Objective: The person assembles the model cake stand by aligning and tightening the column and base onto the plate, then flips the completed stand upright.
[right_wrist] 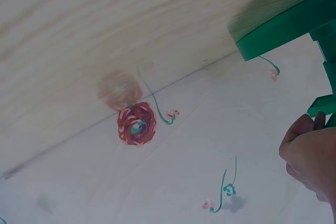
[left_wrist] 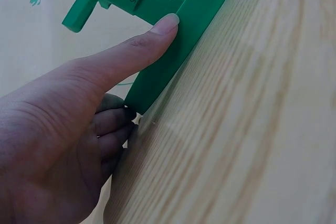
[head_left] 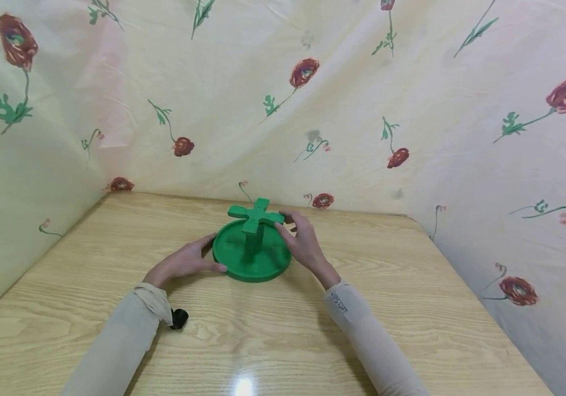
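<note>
A green round dish-like base with a raised rim sits on the table. From its middle rises a green post, topped by a flat four-armed cross. My left hand holds the base's left edge. In the left wrist view its thumb lies on the rim, the other fingers curled low at the edge, and the post bears a "35" mark. On the other side, my right hand pinches the cross's right arm between thumb and fingers. The right wrist view shows this hand only partly.
The wood-grain table reflects a bright light near its front. A small black object is beside my left cuff. Flower-printed cloth stands as walls behind the table and at both sides.
</note>
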Demonstrator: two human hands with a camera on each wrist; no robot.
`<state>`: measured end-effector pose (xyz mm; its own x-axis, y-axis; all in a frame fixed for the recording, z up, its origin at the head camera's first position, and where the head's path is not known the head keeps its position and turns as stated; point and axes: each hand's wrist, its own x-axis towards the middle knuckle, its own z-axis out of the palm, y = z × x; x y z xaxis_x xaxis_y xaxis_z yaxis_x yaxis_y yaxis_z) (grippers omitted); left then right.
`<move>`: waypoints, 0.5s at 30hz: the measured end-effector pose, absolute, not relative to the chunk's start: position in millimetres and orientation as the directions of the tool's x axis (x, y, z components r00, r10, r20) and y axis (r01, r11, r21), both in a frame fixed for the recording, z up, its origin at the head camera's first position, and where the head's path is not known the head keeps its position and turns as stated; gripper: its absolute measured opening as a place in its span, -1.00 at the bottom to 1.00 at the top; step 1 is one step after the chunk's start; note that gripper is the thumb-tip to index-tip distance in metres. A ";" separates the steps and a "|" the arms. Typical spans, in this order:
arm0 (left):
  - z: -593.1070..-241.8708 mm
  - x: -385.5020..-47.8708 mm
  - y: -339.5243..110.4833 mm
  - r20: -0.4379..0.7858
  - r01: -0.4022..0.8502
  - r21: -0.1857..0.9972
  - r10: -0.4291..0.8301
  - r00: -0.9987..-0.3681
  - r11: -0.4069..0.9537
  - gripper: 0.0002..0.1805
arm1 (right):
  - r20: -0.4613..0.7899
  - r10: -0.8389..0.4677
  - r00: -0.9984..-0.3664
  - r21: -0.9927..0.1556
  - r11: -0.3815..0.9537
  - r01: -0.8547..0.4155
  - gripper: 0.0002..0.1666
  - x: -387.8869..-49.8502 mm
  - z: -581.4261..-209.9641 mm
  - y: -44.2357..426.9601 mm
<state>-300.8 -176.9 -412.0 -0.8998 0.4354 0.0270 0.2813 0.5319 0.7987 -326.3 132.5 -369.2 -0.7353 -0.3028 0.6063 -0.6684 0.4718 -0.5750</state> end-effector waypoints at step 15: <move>-412.0 -301.0 -177.1 0.022 0.284 0.789 0.437 -0.899 0.545 0.21 | 0.634 -0.294 -0.716 -0.586 0.421 -0.692 -0.62 -312.5 -370.7 132.1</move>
